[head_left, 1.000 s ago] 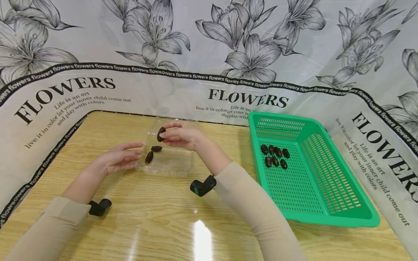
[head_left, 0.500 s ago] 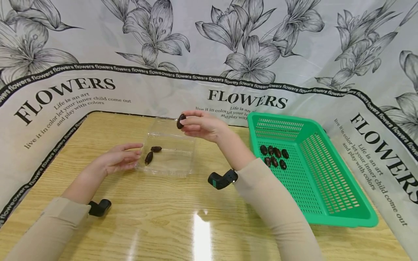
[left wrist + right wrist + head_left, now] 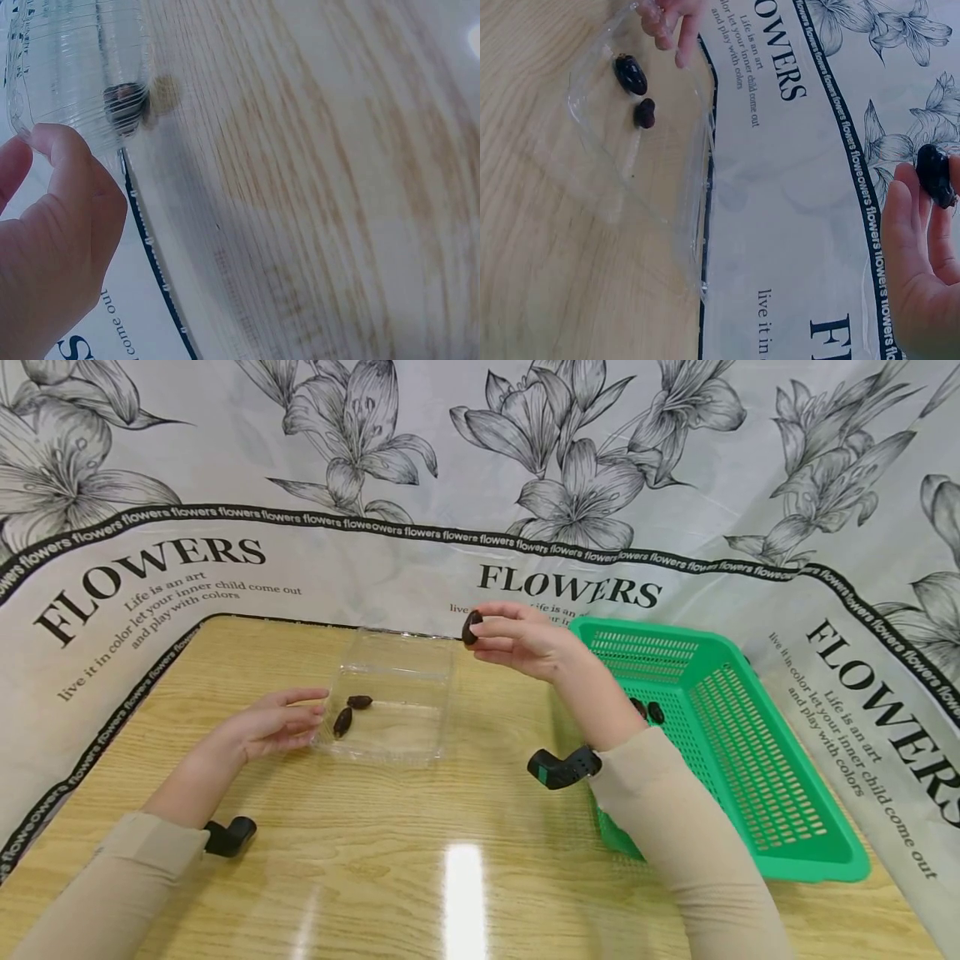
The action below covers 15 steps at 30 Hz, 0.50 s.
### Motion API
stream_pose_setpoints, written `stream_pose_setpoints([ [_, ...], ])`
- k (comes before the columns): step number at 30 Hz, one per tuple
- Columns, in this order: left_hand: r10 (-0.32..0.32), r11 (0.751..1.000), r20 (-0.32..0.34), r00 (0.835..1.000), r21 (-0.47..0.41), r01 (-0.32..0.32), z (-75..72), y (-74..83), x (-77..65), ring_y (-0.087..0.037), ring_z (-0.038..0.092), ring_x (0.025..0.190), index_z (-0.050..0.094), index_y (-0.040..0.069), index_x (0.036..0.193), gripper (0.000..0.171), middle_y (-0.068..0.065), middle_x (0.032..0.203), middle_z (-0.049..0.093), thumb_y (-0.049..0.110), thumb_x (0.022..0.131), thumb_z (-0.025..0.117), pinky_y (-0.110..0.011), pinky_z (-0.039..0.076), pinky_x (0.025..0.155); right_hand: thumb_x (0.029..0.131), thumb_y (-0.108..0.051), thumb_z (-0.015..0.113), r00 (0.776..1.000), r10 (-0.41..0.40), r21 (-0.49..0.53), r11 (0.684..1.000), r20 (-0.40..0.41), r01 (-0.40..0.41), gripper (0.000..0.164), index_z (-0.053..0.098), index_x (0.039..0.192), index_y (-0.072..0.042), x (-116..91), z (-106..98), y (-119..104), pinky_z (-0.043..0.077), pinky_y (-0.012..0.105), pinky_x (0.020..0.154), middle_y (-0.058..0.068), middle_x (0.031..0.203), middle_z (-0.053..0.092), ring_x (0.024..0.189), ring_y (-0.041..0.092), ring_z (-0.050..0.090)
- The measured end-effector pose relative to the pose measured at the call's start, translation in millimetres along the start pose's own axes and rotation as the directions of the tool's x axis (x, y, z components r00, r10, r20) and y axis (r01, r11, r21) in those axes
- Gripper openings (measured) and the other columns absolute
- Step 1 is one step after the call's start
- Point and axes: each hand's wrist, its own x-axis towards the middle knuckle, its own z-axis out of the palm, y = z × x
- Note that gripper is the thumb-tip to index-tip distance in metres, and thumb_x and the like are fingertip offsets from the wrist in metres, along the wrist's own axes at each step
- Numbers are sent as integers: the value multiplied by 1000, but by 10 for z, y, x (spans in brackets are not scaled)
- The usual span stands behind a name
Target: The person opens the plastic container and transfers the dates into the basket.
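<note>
My right hand (image 3: 525,639) pinches a dark brown date (image 3: 471,627) between thumb and fingertips, raised above the table's back edge. The same date (image 3: 934,175) shows at the right wrist view's edge. A clear plastic box (image 3: 390,731) with its lid folded back lies left of centre. Two dates, one upright (image 3: 342,722) and one sideways (image 3: 360,702), lie near its left wall. At that wall, my left hand (image 3: 277,725) holds the box's edge by the fingertips; the left wrist view shows its bent finger (image 3: 64,146) against the box corner.
A green perforated basket (image 3: 787,735) stands on the right. My right forearm hides part of it; two dates (image 3: 656,712) show inside. Wood-grain table (image 3: 360,860) lies in front, and a flower-printed sheet (image 3: 420,568) hangs behind.
My right hand has carried the date up and rightward from over the clear box toward the basket, its forearm now covering most of the basket's dates. The left hand stays put.
</note>
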Motion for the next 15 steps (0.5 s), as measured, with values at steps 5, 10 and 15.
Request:
stream_pose_setpoints([
  [5, 0, 1000, -2, 1000, -7, 0, -5, -5, 4, -8, 59, 81, 19, 0, 146, 68, -3, 103, 52, -2, 89, 56, -17, 53, 69, 89, 10, 49, 1000, -8, 15, 1000, -28, 8, 26, 51, 112, -3, -123, -173, -71, 57, 29, 69, 12, 90, 64, 72, 21, 67],
  [10, 6, 1000, 10, 1000, -14, -6, 0, 1, 5, -7, 58, 81, 17, -1, 146, 69, -4, 104, 51, -3, 89, 55, -17, 52, 69, 89, 10, 48, 998, -15, 45, 999, -58, 17, 23, 60, 99, -7, -233, -391, -92, 57, 29, 69, 12, 92, 63, 73, 23, 67],
  [15, 3, 1000, 6, 1000, -12, -3, 6, 3, -1, -8, 58, 81, 16, -1, 146, 69, -4, 105, 50, -3, 89, 55, -17, 53, 69, 89, 10, 50, 998, -11, 70, 997, -59, 15, 22, 63, 95, -7, -344, -602, -98, 56, 29, 71, 14, 95, 61, 76, 23, 67],
])
